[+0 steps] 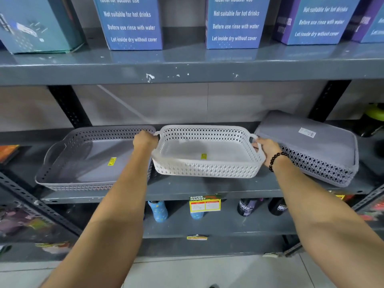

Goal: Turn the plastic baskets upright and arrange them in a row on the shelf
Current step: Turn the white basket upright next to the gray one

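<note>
A white perforated plastic basket (207, 169) sits upright in the middle of the grey shelf (187, 190). My left hand (145, 140) grips its left handle and my right hand (266, 147), with a dark bead bracelet at the wrist, grips its right handle. To the left stands a grey basket (62, 163), upright, touching the white one. On the right a second grey basket (324, 146) lies upside down and tilted, bottom up with a white label on it.
Blue cartons (133, 21) stand on the shelf above. Bottles (159, 210) and a yellow price tag (204, 203) sit on the shelf below. Black perforated uprights (68, 104) flank the bay. A dark bottle with a green lid (374, 119) stands at far right.
</note>
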Tool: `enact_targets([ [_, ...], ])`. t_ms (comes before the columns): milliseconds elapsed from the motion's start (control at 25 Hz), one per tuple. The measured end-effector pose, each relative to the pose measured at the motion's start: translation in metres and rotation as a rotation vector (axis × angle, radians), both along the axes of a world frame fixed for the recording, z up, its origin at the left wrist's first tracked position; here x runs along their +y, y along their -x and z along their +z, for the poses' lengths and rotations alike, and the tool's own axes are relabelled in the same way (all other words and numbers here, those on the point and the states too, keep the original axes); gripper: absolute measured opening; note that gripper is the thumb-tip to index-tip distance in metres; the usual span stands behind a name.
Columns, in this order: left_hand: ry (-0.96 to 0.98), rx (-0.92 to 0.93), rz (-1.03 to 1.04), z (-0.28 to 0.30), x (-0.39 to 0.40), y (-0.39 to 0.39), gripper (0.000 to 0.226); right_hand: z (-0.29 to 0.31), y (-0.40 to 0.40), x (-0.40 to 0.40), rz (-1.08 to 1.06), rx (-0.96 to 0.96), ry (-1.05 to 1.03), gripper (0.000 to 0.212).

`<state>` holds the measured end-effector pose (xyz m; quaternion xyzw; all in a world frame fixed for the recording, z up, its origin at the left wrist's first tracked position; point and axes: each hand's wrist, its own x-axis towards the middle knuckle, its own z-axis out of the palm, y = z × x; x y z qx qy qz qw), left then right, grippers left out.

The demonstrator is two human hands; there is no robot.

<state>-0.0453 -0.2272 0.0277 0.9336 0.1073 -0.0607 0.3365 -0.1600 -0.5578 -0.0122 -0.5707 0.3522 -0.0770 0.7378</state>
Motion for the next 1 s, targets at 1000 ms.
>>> enact_targets([
  [1000,-0.122,-0.361,-0.066,-0.031,-0.022,0.033,0.022,-0.024,-0.008,0.000,-0.015,0.195,0.754,0.027],
])
